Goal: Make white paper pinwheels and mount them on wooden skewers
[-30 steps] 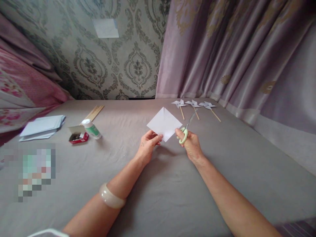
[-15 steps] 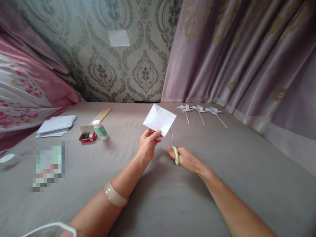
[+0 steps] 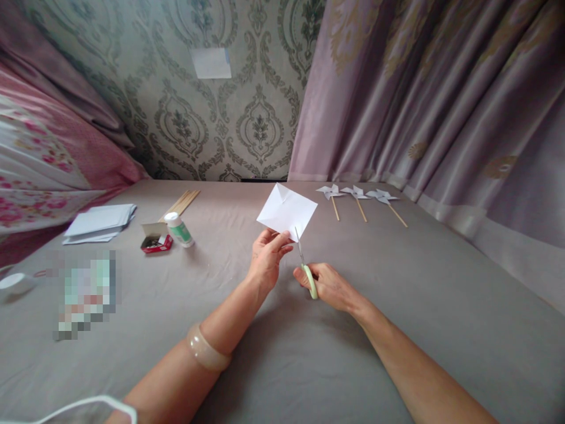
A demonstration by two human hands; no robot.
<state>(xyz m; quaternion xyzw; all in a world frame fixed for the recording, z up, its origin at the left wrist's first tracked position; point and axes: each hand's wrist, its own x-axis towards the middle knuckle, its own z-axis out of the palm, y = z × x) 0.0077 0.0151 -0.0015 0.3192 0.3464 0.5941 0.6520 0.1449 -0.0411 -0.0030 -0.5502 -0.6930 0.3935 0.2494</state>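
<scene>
A square white sheet of paper [image 3: 286,207] is pinched at its lower edge by my left hand [image 3: 267,256], raised above the grey cloth. It has a slit and a crease near its top corner. My right hand [image 3: 329,285] grips a pair of scissors [image 3: 311,281] with pale green handles. The blades point up and overlap the paper's lower corner, close to my left fingertips. Whether they are cutting there I cannot tell.
Three paper pinwheels on sticks [image 3: 354,193] lie at the back right. To the left are wooden sticks [image 3: 182,204], a white-and-green bottle [image 3: 180,231], an open red box [image 3: 156,240] of small items, a paper stack [image 3: 99,224] and a white round object [image 3: 16,285].
The paper has been turned in my left hand, its slit corner shifting to the upper left. My right hand has come down and left, bringing the scissor blades to the paper's lower corner.
</scene>
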